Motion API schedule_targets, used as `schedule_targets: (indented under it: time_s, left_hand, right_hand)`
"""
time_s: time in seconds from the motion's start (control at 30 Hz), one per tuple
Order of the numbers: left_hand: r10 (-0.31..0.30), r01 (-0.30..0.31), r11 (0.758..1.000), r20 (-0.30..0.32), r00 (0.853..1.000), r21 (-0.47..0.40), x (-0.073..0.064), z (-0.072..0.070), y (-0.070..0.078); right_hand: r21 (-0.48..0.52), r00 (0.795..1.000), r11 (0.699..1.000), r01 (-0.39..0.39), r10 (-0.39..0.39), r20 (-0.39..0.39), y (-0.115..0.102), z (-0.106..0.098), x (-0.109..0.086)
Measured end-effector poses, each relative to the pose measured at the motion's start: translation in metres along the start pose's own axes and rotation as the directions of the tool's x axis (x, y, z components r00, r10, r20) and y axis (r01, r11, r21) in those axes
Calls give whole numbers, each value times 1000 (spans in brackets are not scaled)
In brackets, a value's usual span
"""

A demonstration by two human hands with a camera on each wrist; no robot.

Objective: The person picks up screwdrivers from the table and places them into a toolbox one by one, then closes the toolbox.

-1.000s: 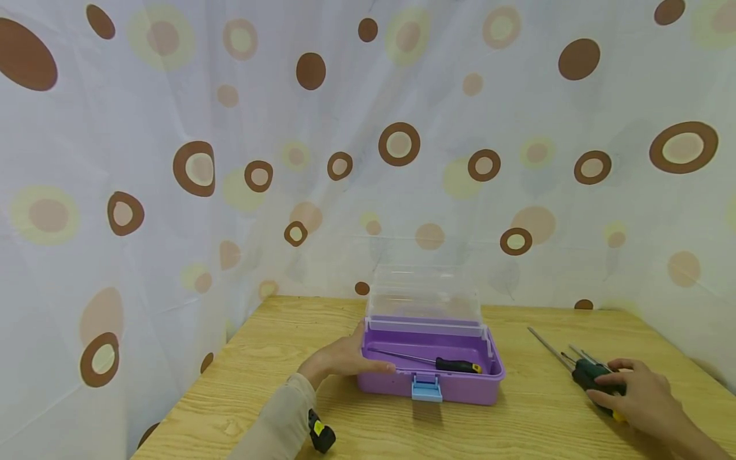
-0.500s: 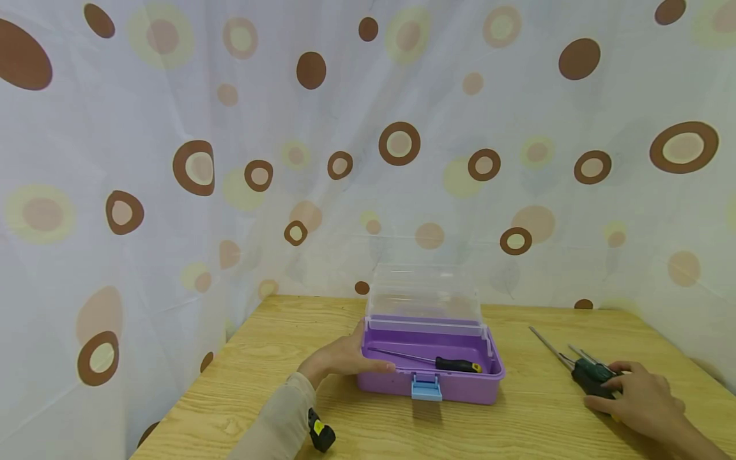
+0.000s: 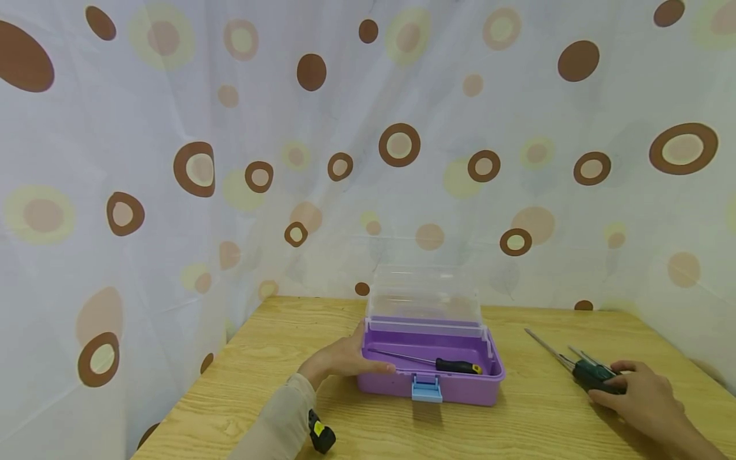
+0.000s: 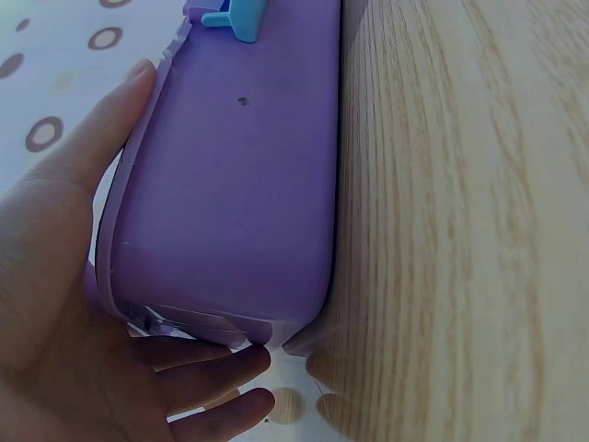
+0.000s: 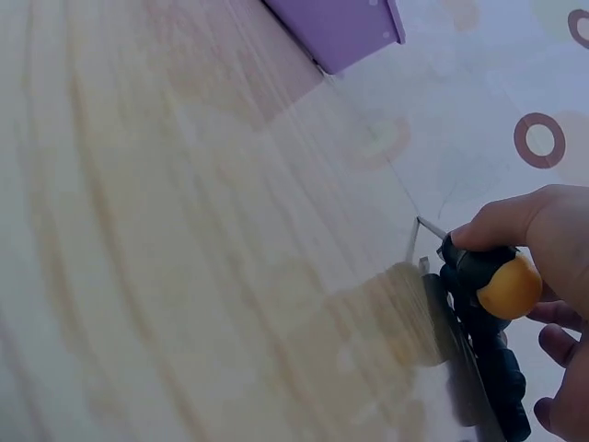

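My left hand [image 3: 342, 358] holds the left end of a purple toolbox [image 3: 460, 390], its thumb along the front rim; the left wrist view has the other fingers round the end of the box. Inside lies a screwdriver [image 3: 457, 365] with a black handle and yellow tip. On the right, my right hand [image 3: 646, 399] pinches another screwdriver [image 5: 509, 284] by its black handle with a yellow-orange end. Beneath and beside it lie other dark-handled screwdrivers [image 5: 502, 378], partly hidden by the hand in the head view.
The box's clear lid [image 3: 425, 294] stands raised at the back, and its light blue latch [image 3: 427, 388] hangs in front. A black-and-yellow object [image 3: 322, 436] lies by the left sleeve. A spotted curtain [image 3: 437, 191] closes off the wooden table [image 3: 517, 421] behind.
My right fingers have closed in on the screwdriver handle, and its yellow end is now covered in the head view. Its shaft tip has shifted slightly left. The left hand and box stay put.
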State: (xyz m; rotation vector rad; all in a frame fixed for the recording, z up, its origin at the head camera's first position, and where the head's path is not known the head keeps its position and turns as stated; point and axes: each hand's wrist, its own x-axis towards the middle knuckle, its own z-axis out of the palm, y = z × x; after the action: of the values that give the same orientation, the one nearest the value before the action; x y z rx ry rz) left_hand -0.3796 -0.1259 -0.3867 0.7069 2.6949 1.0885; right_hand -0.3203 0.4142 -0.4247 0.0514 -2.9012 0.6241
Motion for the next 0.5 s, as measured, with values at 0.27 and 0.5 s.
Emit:
schedule_targets:
  time_s: [0.27, 0.5]
  left_hand:
    - [-11, 11, 1000, -1, 1000, 0, 0, 0, 0]
    - [-14, 14, 1000, -3, 1000, 0, 0, 0, 0]
  right_hand:
    - [79, 988, 991, 105, -95, -123, -6, -5, -4]
    - [93, 990, 991, 91, -80, -119, -7, -9, -5]
